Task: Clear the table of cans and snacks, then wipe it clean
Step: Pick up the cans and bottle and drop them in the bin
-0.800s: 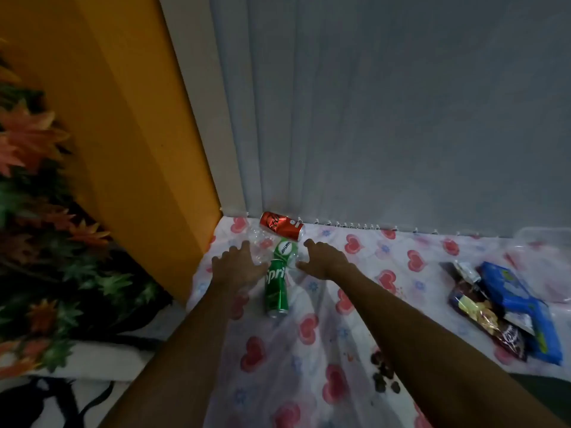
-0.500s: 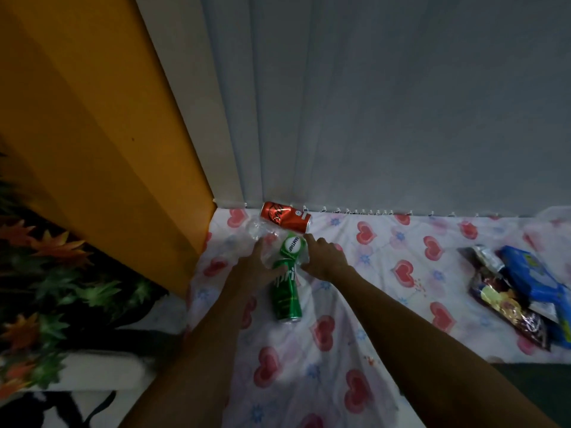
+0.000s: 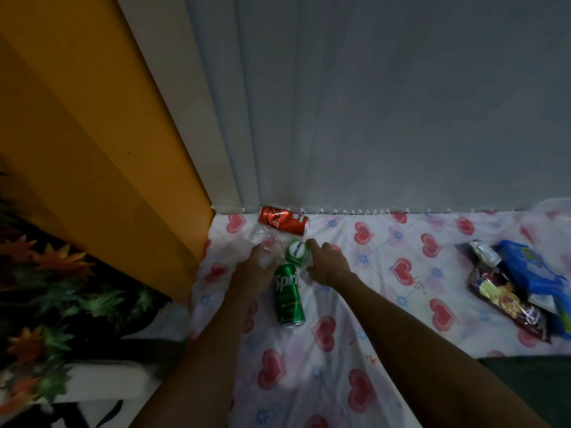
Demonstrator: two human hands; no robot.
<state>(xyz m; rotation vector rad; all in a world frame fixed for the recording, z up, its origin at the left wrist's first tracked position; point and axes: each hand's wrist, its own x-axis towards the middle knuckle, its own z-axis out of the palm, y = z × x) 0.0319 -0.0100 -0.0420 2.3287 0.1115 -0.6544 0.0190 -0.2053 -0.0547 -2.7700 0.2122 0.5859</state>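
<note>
Left hand [image 3: 254,273] covers part of the clear plastic bottle [image 3: 266,242], while the blue snack packet [image 3: 537,273] runs off the right edge.

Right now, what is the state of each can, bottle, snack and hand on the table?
Red can: lying on its side by the curtain.
Green can: lying on its side.
Clear bottle: lying down, green cap on.
Snack packets: piled at right.
Left hand: on bottle.
Right hand: at the cap.

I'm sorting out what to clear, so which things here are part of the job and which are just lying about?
For the job:
red can
green Sprite can
green-labelled clear bottle
snack packets
tablecloth to wipe

Just there:
orange curtain
grey blinds
artificial flowers
</note>
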